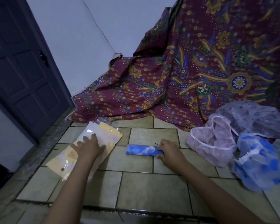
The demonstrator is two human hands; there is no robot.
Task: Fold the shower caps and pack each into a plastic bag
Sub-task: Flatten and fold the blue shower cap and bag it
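A blue and white shower cap folded into a narrow strip lies on the tiled counter. My right hand grips its right end, fingers curled round it. To the left lies a stack of clear plastic bags with orange-printed contents. My left hand rests on top of that stack with fingers spread and fairly straight. Unfolded caps are piled at the right: a pink one, a blue one and a grey-purple one.
A maroon batik cloth drapes down over the back of the counter. A dark door stands at the left beside a pale wall. The counter's front edge runs along the bottom of the view.
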